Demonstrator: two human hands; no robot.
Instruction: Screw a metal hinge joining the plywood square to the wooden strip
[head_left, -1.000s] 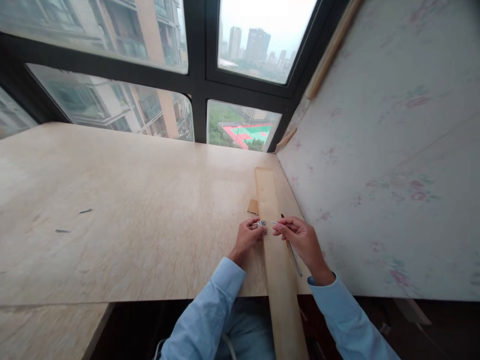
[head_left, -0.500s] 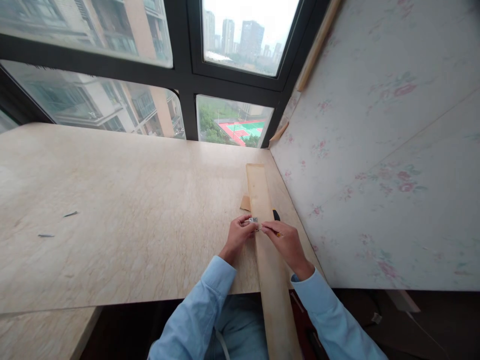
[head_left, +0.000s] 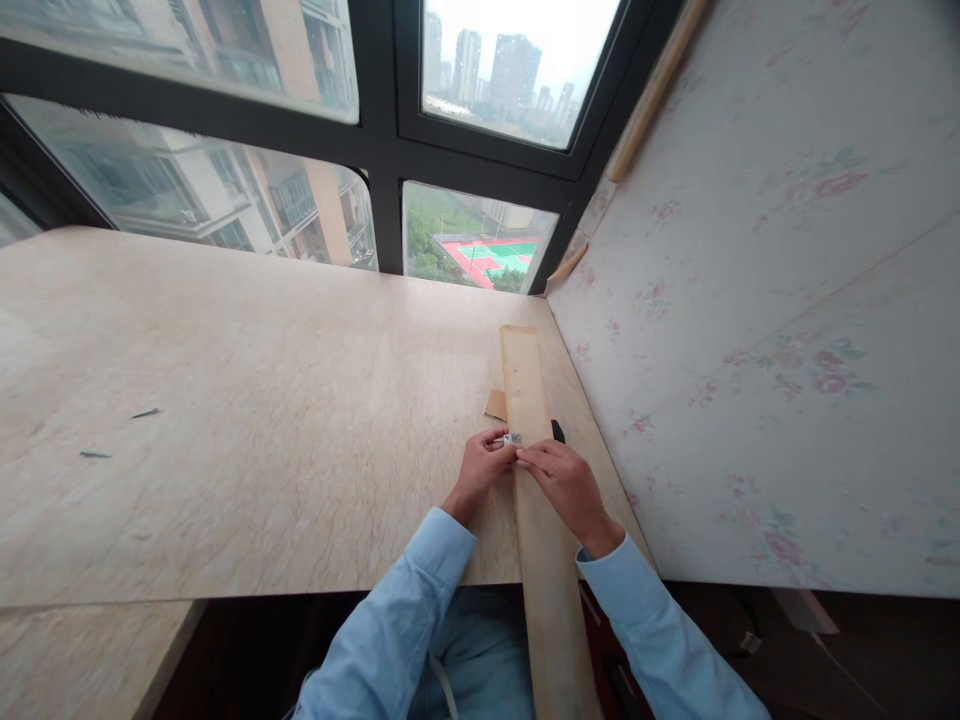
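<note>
A long pale wooden board [head_left: 551, 590] lies from the counter's back corner toward me and past its front edge. My left hand [head_left: 480, 472], at the board's left side, pinches a small silvery metal piece [head_left: 513, 439] over the wood; its exact kind is too small to tell. My right hand [head_left: 564, 488] is over the board with thumb and fingers pinched together, touching or nearly touching the left fingertips. Whatever sits in that pinch is hidden. Behind the right hand shows the black end of a tool [head_left: 557, 431], mostly covered by the board and hand.
A small brown flat piece [head_left: 495, 404] lies against the board's left side. Two thin dark metal bits, perhaps screws or nails [head_left: 145, 413], lie far left on the marbled counter [head_left: 262, 430]. A flowered wall [head_left: 750, 300] bounds the right; windows [head_left: 480, 235] stand behind.
My right fingers have moved slightly left, closing against the left fingertips by the metal piece. The view has shifted a little; the board stays in place.
</note>
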